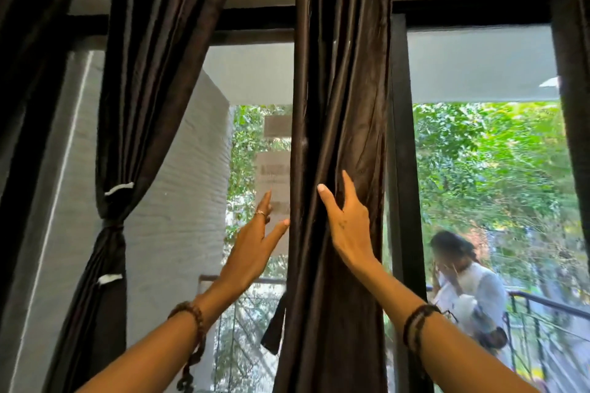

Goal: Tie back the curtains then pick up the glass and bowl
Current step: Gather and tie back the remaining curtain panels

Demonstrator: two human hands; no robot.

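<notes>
Straight, spread fingers [346, 188] of the right hand [349, 226] press the glossy, pleated dark centre curtain [341, 89]; the left hand [252, 249], fingers loose and wide, touches its left edge. At left hangs a knotted satin curtain [111, 233].

Both arms reach up and forward, the left hand [255, 242] open with straight fingers, the right hand [346, 223] flat, with fingers spread and straight.

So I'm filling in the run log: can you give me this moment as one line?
step: tie back curtains | left curtain: tied | middle curtain: loose | left hand: open beside it | right hand: fingers on its folds
</notes>
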